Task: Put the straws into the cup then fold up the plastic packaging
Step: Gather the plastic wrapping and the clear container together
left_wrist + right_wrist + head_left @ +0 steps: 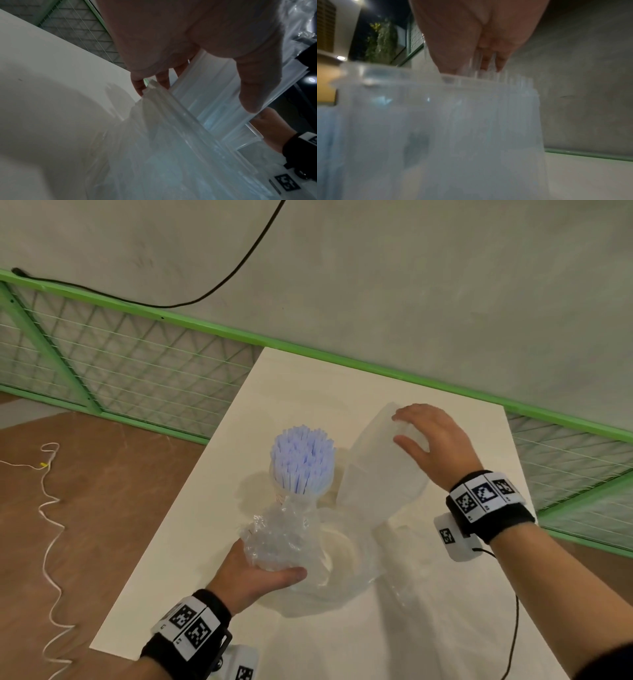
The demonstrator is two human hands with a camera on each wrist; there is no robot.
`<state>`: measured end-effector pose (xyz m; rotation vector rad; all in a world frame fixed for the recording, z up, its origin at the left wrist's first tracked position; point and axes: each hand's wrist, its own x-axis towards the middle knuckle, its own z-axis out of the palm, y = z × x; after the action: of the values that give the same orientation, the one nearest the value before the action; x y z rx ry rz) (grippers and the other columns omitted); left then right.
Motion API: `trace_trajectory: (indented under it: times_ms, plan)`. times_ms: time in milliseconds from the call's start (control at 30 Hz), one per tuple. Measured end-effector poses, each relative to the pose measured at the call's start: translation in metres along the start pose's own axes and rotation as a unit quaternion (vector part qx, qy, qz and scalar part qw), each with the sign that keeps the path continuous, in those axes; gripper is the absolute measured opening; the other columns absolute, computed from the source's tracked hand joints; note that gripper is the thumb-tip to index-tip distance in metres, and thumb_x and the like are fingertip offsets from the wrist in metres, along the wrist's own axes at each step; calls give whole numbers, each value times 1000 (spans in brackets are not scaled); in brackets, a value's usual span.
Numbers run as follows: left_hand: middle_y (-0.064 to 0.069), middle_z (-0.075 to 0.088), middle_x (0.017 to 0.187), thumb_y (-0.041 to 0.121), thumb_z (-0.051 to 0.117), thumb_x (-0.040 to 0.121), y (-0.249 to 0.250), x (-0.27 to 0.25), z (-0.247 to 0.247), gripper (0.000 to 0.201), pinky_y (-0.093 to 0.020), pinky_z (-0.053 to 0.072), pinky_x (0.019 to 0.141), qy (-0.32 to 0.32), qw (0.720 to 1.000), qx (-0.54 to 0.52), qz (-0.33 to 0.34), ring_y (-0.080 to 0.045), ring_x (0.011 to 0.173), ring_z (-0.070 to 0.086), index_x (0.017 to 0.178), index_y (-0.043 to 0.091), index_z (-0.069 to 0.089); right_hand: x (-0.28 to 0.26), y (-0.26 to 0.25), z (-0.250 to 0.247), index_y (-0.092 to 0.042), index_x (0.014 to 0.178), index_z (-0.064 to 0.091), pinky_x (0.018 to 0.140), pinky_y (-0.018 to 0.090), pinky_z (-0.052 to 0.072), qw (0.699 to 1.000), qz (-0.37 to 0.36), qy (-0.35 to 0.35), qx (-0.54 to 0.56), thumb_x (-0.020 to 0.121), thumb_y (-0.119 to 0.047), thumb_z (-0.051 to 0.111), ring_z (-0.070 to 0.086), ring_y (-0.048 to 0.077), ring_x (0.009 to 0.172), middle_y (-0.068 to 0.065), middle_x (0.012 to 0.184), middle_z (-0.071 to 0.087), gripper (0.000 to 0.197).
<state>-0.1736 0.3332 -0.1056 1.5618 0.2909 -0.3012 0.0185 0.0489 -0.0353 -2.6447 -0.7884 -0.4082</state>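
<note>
Already the straws [302, 457] stand bunched upright in the cup [284, 495] near the middle of the white counter [191, 546]. Just near of the cup, the left hand [253, 577] grips a crumpled wad of the clear plastic packaging [380, 474], thumb curled across its near side. To the right, the flatter, frosted part of the packaging rises tilted off the counter, and the right hand [433, 440] lies on its far top edge, fingers curled over the rim and thumb against the near face. A green mesh fence [130, 364] runs along the far side.
</note>
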Motion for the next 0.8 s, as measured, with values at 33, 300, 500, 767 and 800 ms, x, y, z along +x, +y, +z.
trace_trajectory:
  times_ms: [33, 300, 500, 767, 800]
  plan:
    - [9, 76, 95, 22, 90, 48, 0, 0, -1, 55, -22, 49, 80, 0, 1000, 0, -1, -5, 89, 72, 98, 28, 68, -2, 2, 4, -16, 131, 58, 110, 42, 35, 999, -5, -42, -11, 97, -26, 58, 45, 26, 134, 3, 138, 57, 36]
    - [3, 77, 98, 34, 91, 41, -2, 1, -1, 66, -32, 51, 90, 1, 1000, -8, -8, -12, 94, 72, 102, 25, 69, -3, -6, -1, -35, 152, 23, 118, 47, 4, 977, 31, -184, -106, 87, -74, 15, -2, 13, 151, -17, 161, 14, 76]
    - [3, 77, 97, 32, 91, 40, -2, 2, 0, 63, -32, 51, 89, 8, 1000, -11, -8, -12, 93, 72, 100, 25, 70, 18, -17, 18, -45, 141, 34, 104, 61, 19, 969, 103, -151, -168, 92, -68, 32, 21, 23, 147, -18, 156, 28, 53]
    - [7, 76, 98, 34, 90, 40, 0, 3, 0, 65, -29, 51, 89, 13, 1000, -5, 0, -8, 94, 71, 101, 28, 68, 25, -7, 10, -41, 143, 33, 105, 53, 15, 971, 95, -166, -140, 101, -45, 33, 18, 12, 146, -19, 155, 27, 43]
    - [8, 76, 98, 35, 90, 40, 0, 3, 1, 66, -28, 51, 88, 13, 1000, -2, 3, -8, 94, 71, 101, 29, 67, 24, -6, 11, -41, 148, 25, 109, 57, 10, 960, 77, -206, -175, 101, -51, 26, 6, 14, 149, -19, 160, 16, 48]
